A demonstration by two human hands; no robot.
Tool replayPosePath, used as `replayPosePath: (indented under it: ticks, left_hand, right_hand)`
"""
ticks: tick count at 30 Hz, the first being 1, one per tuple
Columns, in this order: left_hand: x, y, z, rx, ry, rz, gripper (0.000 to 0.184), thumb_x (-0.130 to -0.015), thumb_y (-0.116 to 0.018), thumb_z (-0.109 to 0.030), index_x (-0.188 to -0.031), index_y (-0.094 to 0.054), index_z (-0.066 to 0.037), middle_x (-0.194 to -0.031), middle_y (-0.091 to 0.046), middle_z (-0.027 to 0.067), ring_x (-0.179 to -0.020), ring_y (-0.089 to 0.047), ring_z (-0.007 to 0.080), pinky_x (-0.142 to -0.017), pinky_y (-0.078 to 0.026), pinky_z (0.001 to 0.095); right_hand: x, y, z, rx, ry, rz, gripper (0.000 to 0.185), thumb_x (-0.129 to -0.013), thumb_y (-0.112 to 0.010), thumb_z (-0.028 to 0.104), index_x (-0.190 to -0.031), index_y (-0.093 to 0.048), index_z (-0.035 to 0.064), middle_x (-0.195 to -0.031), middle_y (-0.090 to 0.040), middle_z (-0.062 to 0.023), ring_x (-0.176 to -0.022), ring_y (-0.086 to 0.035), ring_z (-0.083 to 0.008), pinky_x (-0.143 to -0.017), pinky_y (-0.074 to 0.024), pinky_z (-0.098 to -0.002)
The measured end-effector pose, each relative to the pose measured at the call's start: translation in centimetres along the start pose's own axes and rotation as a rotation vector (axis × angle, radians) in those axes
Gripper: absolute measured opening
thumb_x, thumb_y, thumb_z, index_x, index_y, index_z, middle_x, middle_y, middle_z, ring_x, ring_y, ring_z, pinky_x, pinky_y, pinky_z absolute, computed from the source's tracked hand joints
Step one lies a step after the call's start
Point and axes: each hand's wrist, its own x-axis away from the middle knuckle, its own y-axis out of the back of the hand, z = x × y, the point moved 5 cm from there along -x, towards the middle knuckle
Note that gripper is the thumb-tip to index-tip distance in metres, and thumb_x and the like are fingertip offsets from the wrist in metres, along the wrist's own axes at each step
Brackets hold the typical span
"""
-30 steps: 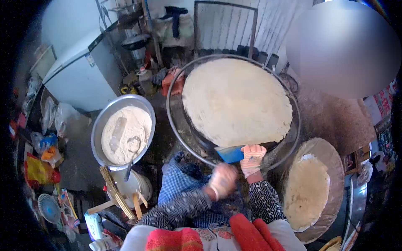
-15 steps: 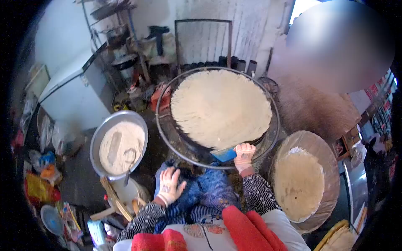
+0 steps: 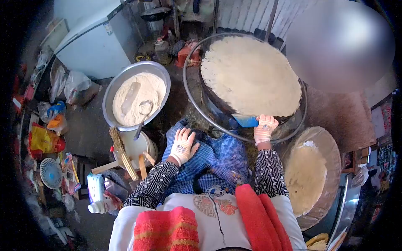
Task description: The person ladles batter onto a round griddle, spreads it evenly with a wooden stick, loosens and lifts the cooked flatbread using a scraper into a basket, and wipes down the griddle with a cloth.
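Observation:
My right hand (image 3: 265, 129), in a pale glove, is closed around a blue scraper (image 3: 246, 121). The scraper's blade lies at the near edge of a large round griddle, where a thin, pale batter sheet (image 3: 251, 75) covers most of the surface. A metal ring (image 3: 187, 88) runs around the griddle. Resting on the blue checked apron (image 3: 224, 157) over my leg, my gloved left hand (image 3: 184, 146) has its fingers apart and holds nothing. Left of the griddle is a metal basin (image 3: 108, 104) of batter with a ladle (image 3: 145, 108) in it.
A plastic-lined round basket (image 3: 333, 167) with flat pale sheets stands at my right. At my left, a whisk brush (image 3: 118, 146) and wooden sticks lie across a white bucket (image 3: 144, 144). A white freezer (image 3: 94, 46) and bags (image 3: 79, 88) are farther off.
The view has tilted down and turned left, so the griddle appears higher and farther right. My right hand still holds the scraper at the near edge; my left hand stays on my leg.

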Motion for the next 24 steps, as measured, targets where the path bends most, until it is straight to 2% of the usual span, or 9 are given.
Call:
replayPosePath:
  ticks: [6, 10, 13, 15, 18, 21, 22, 24]
  left_hand:
    - [-0.3, -0.1, -0.4, 0.029, -0.004, -0.038, 0.054, -0.089, -0.062, -0.034, -0.130, -0.049, -0.001, -0.135, -0.045, 0.0243, -0.131, -0.037, 0.0420, -0.113, -0.025, 0.0549]
    - [-0.4, -0.2, -0.4, 0.018, 0.022, 0.016, 0.054, -0.090, -0.061, -0.034, -0.130, -0.049, -0.001, -0.136, -0.045, 0.0242, -0.131, -0.037, 0.0421, -0.113, -0.025, 0.0546]
    - [-0.7, -0.2, -0.8, 0.025, 0.032, 0.033, 0.053, -0.090, -0.061, -0.034, -0.130, -0.050, -0.001, -0.136, -0.045, 0.0239, -0.132, -0.037, 0.0421, -0.114, -0.025, 0.0539]
    - [-0.7, -0.4, -0.8, 0.024, 0.044, 0.036, 0.052, -0.090, -0.060, -0.034, -0.129, -0.051, -0.001, -0.136, -0.045, 0.0235, -0.132, -0.037, 0.0418, -0.114, -0.025, 0.0529]
    - [-1.0, -0.6, -0.9, 0.031, 0.041, 0.000, 0.055, -0.084, -0.069, -0.030, -0.128, -0.051, -0.003, -0.134, -0.046, 0.0234, -0.129, -0.040, 0.0434, -0.110, -0.030, 0.0547]
    - [-1.5, -0.8, -1.2, 0.075, 0.073, 0.007, 0.055, -0.086, -0.067, -0.029, -0.131, -0.049, -0.002, -0.136, -0.045, 0.0241, -0.130, -0.038, 0.0442, -0.111, -0.029, 0.0541]
    - [-1.9, -0.5, -1.5, 0.128, 0.093, -0.018, 0.056, -0.085, -0.068, -0.027, -0.131, -0.049, -0.003, -0.136, -0.045, 0.0241, -0.130, -0.038, 0.0446, -0.110, -0.030, 0.0541]
    - [-3.1, 1.0, -2.6, 0.231, 0.132, -0.075, 0.058, -0.082, -0.072, -0.024, -0.131, -0.049, -0.004, -0.135, -0.045, 0.0241, -0.129, -0.038, 0.0453, -0.108, -0.033, 0.0543]
  right_hand:
    - [-0.5, 0.3, 0.6, 0.022, 0.017, -0.022, 0.017, -0.067, -0.059, 0.006, -0.079, -0.061, 0.0176, -0.082, -0.061, -0.0034, -0.088, -0.056, -0.0248, -0.084, -0.0345, -0.0442]
    - [-0.6, -0.3, 0.1, 0.024, 0.009, 0.037, 0.015, -0.068, -0.063, 0.009, -0.080, -0.062, 0.0178, -0.083, -0.062, -0.0033, -0.089, -0.057, -0.0250, -0.086, -0.0350, -0.0447]
    - [-0.9, -0.7, 0.4, 0.039, 0.050, -0.075, 0.013, -0.068, -0.065, 0.011, -0.079, -0.061, 0.0179, -0.078, -0.060, -0.0028, -0.084, -0.058, -0.0257, -0.082, -0.0365, -0.0431]
    - [-1.3, -1.0, 0.8, 0.058, 0.038, -0.049, 0.012, -0.069, -0.066, 0.013, -0.079, -0.061, 0.0179, -0.078, -0.060, -0.0024, -0.084, -0.058, -0.0252, -0.082, -0.0367, -0.0432]
    - [-2.2, -1.8, 1.5, 0.057, 0.045, -0.035, 0.011, -0.070, -0.066, 0.013, -0.080, -0.061, 0.0168, -0.079, -0.061, -0.0037, -0.085, -0.059, -0.0257, -0.081, -0.0367, -0.0434]
    - [-3.1, -3.2, 2.8, 0.038, 0.061, -0.043, 0.013, -0.070, -0.067, 0.012, -0.081, -0.062, 0.0161, -0.080, -0.060, -0.0054, -0.087, -0.058, -0.0266, -0.082, -0.0366, -0.0436]
    - [-3.6, -3.1, 3.7, 0.017, 0.101, -0.079, 0.014, -0.070, -0.067, 0.012, -0.082, -0.062, 0.0157, -0.082, -0.061, -0.0058, -0.088, -0.058, -0.0267, -0.082, -0.0367, -0.0445]
    - [-4.2, -4.1, 4.4, 0.001, 0.085, -0.014, 0.014, -0.074, -0.063, 0.010, -0.088, -0.063, 0.0145, -0.087, -0.062, -0.0063, -0.089, -0.057, -0.0271, -0.083, -0.0374, -0.0446]
